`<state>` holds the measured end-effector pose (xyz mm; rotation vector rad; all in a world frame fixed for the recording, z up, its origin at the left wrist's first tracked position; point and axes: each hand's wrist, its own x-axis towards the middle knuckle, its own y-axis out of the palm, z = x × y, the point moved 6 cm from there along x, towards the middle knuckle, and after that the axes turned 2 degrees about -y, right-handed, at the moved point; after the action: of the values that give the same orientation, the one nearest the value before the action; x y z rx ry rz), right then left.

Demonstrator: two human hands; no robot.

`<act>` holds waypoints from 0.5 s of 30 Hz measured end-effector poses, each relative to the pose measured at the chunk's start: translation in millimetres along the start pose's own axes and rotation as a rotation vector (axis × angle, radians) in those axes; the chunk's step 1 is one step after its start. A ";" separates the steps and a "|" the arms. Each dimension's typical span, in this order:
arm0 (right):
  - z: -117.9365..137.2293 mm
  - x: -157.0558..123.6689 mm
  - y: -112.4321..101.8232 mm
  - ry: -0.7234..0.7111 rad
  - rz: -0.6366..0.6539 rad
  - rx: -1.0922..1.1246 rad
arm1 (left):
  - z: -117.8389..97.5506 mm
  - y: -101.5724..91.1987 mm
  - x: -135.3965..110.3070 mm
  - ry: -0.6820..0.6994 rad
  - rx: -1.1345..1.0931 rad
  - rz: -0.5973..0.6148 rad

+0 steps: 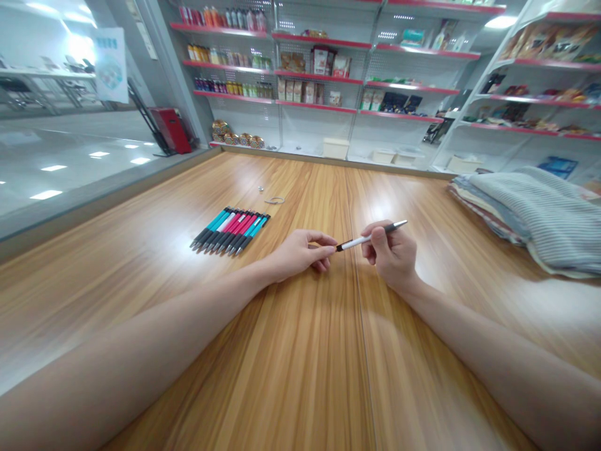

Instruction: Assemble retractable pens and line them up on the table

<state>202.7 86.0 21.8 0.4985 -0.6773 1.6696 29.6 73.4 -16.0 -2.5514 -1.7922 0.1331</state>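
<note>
Above the middle of the table, a white ballpoint pen point(355, 242) with a black grip and silver tip is held at a slant. My right hand point(393, 255) is closed round its grip, the tip pointing up and right. The thumb and forefinger of my left hand point(300, 255) pinch together at the pen's black rear end. Left of that hand, a row of several pens point(231, 230) lies side by side, teal, white and pinkish red with black grips. Behind the row rest a thin wire-like loop point(275, 200) and a tiny shiny piece point(261, 188).
The wood-grain table point(300, 376) has a seam running lengthwise. Folded cloths point(539, 213) are stacked at the right edge. Beyond the table stand shelves point(319, 75) with bottles and packets, several pale bins point(335, 148), and a red box-like object point(171, 129) at the left.
</note>
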 end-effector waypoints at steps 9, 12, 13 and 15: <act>2.5 -1.8 -1.0 -0.045 0.002 -0.041 | 1.3 -5.3 2.6 -0.136 -0.643 0.130; 4.7 -3.1 2.8 -0.042 0.048 -0.017 | -0.5 -3.3 -0.4 -0.175 -0.723 0.196; 5.7 -3.7 4.1 -0.043 0.065 -0.013 | -1.1 -2.3 -1.4 -0.185 -0.733 0.214; 7.5 -5.1 6.7 -0.042 0.104 -0.003 | -2.3 -0.7 -2.6 -0.191 -0.744 0.237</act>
<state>196.9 76.4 22.9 0.5046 -0.7473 1.7595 28.3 71.3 -13.5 -3.3527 -1.8451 -0.3743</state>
